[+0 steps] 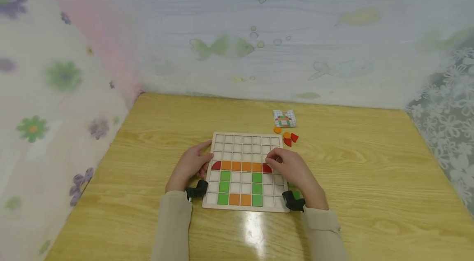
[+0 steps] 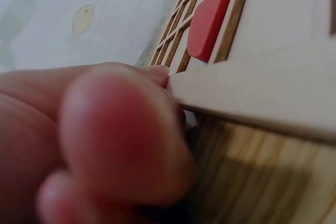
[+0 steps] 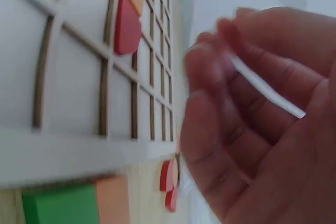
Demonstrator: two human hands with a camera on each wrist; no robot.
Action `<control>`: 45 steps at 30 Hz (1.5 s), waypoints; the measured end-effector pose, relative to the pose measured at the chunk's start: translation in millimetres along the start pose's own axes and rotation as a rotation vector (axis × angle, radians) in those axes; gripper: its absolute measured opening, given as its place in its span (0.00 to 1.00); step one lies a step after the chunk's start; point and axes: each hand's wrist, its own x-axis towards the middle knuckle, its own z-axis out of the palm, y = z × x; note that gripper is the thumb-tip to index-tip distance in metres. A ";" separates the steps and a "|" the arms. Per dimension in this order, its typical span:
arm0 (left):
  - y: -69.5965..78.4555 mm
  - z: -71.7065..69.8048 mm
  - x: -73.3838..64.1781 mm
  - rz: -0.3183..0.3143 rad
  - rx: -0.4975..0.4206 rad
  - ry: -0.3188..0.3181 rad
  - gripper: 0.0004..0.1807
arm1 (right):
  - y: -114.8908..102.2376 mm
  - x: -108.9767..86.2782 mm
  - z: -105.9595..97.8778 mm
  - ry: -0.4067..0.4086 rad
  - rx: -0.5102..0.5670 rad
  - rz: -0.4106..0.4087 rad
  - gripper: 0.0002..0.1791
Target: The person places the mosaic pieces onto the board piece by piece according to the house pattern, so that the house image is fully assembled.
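Observation:
A wooden grid board [image 1: 218,208] holds green, orange and red flat tiles in its cells. My left hand [image 1: 190,165] rests against the board's left edge; in the left wrist view its fingertips [image 2: 160,71] meet the rim near a red rounded tile [image 2: 210,22]. Over the right end of the tile row hovers my right hand [image 1: 290,166], close by another red rounded tile [image 1: 266,168]. The right wrist view shows the right hand's fingers [image 3: 202,124] loosely bent with nothing between them, apart from that seated tile [image 3: 127,27].
Past the board's upper right corner lie orange round pieces [image 1: 277,129] and red pieces [image 1: 294,137]. A small pattern card [image 1: 284,118] lies behind them. Green pieces [image 1: 296,193] sit beside the board's right edge, partly hidden under the right wrist. Patterned walls border the wooden table [image 1: 370,178].

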 end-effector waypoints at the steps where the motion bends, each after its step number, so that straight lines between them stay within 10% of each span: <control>1: 0.6 0.0 -0.7 -0.002 0.007 0.000 0.25 | 1.4 -0.9 -0.4 0.004 0.002 -0.010 0.07; 19: 6.8 1.0 2.9 0.109 0.442 0.172 0.26 | 23.2 -24.2 -22.9 0.046 -0.068 -0.126 0.08; 45: 2.8 0.2 3.2 0.127 0.402 0.160 0.27 | 65.6 -65.3 -21.2 -0.062 -0.112 -0.026 0.08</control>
